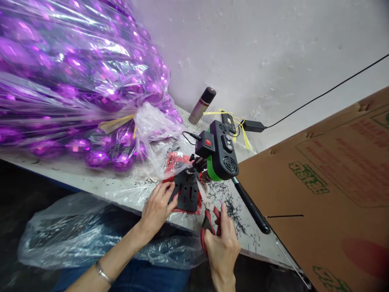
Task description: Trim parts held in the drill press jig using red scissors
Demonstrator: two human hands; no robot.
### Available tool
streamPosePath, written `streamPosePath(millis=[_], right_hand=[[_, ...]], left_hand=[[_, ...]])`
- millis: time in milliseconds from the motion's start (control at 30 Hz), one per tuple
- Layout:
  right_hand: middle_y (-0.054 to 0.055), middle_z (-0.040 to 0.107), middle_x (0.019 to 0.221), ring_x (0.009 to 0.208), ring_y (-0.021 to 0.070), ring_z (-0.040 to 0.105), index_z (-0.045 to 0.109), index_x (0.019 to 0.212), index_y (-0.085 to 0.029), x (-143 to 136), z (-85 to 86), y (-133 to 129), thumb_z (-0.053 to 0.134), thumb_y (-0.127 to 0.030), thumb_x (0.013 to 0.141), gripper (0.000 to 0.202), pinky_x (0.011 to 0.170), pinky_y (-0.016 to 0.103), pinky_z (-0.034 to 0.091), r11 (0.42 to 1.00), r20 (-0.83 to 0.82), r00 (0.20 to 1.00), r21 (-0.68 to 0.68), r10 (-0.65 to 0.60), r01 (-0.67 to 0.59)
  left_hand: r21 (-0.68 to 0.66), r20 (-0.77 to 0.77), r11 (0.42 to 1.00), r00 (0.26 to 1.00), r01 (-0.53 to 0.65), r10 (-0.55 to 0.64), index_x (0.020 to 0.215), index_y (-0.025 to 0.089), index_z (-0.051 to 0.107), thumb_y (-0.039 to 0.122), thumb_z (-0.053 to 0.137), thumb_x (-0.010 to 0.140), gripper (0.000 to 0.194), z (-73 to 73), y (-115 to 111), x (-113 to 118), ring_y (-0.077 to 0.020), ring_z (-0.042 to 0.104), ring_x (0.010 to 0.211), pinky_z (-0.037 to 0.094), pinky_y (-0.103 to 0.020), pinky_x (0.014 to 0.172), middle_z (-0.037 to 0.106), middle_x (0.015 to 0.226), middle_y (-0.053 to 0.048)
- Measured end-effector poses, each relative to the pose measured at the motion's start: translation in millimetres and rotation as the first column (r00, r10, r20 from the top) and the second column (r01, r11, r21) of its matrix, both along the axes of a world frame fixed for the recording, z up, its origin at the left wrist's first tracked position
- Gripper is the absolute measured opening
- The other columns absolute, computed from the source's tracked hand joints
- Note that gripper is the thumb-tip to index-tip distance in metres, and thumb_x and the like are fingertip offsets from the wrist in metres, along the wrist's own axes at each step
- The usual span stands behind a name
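My right hand (224,243) is wrapped round the red-and-black handles of a pair of scissors (206,221). Their pale blades point away from me, toward a small black-and-green machine (223,150) with a red switch. Under the machine lies a black slotted base plate (188,198), resting on a red sheet (173,160). My left hand (158,205) is at the plate's left edge, thumb and fingers apart, with the fingertips at or on the plate. Whether it grips the edge is hard to see. A black-handled lever (252,209) slants down from the machine's right side.
A large clear bag of shiny purple balls (75,81) fills the left. Behind the machine stand a spray can (202,105) and a black adapter (254,126) with its cord. A cardboard box (334,174) borders the right. Black clippings (234,211) litter the white table (121,186).
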State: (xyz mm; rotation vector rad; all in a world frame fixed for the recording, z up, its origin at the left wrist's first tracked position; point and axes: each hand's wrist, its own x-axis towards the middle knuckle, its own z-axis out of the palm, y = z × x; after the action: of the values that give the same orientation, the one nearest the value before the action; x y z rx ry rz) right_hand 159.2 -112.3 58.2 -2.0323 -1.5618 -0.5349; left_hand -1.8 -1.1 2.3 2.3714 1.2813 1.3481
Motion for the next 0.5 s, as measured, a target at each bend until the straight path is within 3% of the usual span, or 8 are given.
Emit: streamPosePath(millis=[167,500], right_hand=[[0.011,0.070,0.105,0.087,0.0203,0.070,0.045,0.142,-0.011,-0.6,-3.5,-7.4,0.045,-0.011,0.075,0.068,0.069,0.028,0.054,0.999,-0.131,0.991,-0.033,0.023,-0.027],[0.012,0.073,0.105,0.085,0.0225,0.072,0.050,0.137,-0.011,2.7,-0.9,-14.3,0.046,-0.016,0.074,0.064,0.063,0.028,0.055,0.993,-0.052,0.999,-0.120,-0.008,0.001]], left_hand=[[-0.001,-0.002,1.000,1.000,-0.013,0.013,0.119,0.010,0.059,0.024,0.051,0.094,0.029,-1.1,-0.2,0.6,-0.0264,0.061,0.101,0.056,-0.042,0.088,0.065,0.108,-0.013],[0.005,-0.001,1.000,1.000,-0.019,0.019,0.119,0.011,0.058,0.023,0.051,0.094,0.029,-1.3,-0.2,1.6,-0.0262,0.060,0.101,0.056,-0.042,0.088,0.064,0.107,-0.012]])
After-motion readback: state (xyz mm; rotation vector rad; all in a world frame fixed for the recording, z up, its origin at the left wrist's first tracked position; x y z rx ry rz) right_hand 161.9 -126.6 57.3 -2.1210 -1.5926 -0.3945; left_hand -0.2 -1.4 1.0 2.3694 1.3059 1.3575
